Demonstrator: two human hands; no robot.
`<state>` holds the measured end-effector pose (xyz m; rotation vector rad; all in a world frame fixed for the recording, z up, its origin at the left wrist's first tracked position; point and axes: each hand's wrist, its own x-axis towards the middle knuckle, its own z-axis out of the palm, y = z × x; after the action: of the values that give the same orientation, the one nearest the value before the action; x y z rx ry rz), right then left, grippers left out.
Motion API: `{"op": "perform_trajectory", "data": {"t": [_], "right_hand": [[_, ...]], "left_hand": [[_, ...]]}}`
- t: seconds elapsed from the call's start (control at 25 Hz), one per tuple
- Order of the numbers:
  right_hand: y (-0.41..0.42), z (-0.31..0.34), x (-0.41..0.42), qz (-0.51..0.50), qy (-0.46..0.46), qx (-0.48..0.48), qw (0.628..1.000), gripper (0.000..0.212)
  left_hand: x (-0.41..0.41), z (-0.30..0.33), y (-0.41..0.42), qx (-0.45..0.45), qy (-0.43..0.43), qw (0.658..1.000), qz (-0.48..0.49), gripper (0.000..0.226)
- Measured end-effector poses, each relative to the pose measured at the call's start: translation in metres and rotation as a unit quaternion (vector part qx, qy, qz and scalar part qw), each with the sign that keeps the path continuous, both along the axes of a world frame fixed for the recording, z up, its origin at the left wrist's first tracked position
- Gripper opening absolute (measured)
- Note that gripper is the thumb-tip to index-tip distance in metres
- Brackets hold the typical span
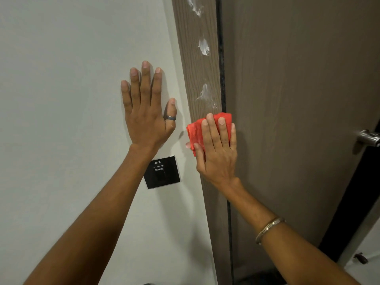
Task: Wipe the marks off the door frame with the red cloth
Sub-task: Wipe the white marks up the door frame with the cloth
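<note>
The brown wood-grain door frame point(193, 64) runs up the middle of the view. It carries three white smeared marks: one at the top point(195, 6), one in the middle point(204, 46) and one lower down point(205, 92). My right hand point(217, 149) presses a folded red cloth point(195, 130) flat against the frame, just below the lowest mark. My left hand point(147, 112) lies flat on the white wall point(61, 99) beside the frame, fingers spread, holding nothing.
A black switch plate point(162, 172) sits on the wall below my left hand. Right of the frame is the brown door point(298, 99) with a metal handle point(368, 137) at the right edge.
</note>
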<state>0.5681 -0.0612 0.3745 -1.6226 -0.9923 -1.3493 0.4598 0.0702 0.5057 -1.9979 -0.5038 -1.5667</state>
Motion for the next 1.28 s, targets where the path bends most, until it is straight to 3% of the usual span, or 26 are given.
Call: {"op": "perform_trajectory", "data": {"t": [0.28,0.56,0.84,0.92,1.12,1.28], "right_hand": [[-0.026,-0.085,-0.014,-0.015,0.031,-0.083,0.996,0.083],[0.004,0.019,0.016,0.014,0.038,0.022,0.999,0.076],[-0.028,-0.084,-0.004,0.009,0.056,-0.071,0.996,0.076],[-0.026,-0.061,0.004,0.011,0.041,-0.072,0.997,0.078],[-0.001,0.065,0.020,-0.007,0.024,0.014,1.000,0.074],[-0.007,0.074,0.017,-0.017,-0.035,-0.021,0.999,0.073]], "left_hand": [[-0.001,-0.001,-0.001,0.001,-0.009,1.000,-0.002,0.064],[0.000,-0.001,0.001,-0.002,-0.007,1.000,-0.001,0.066],[-0.001,0.001,-0.002,-0.014,0.001,1.000,-0.012,0.067],[-0.001,0.001,-0.001,-0.016,0.002,1.000,-0.016,0.068],[0.002,0.000,0.003,-0.008,0.005,1.000,-0.009,0.069],[0.002,0.000,0.004,-0.007,0.004,1.000,-0.003,0.070]]}}
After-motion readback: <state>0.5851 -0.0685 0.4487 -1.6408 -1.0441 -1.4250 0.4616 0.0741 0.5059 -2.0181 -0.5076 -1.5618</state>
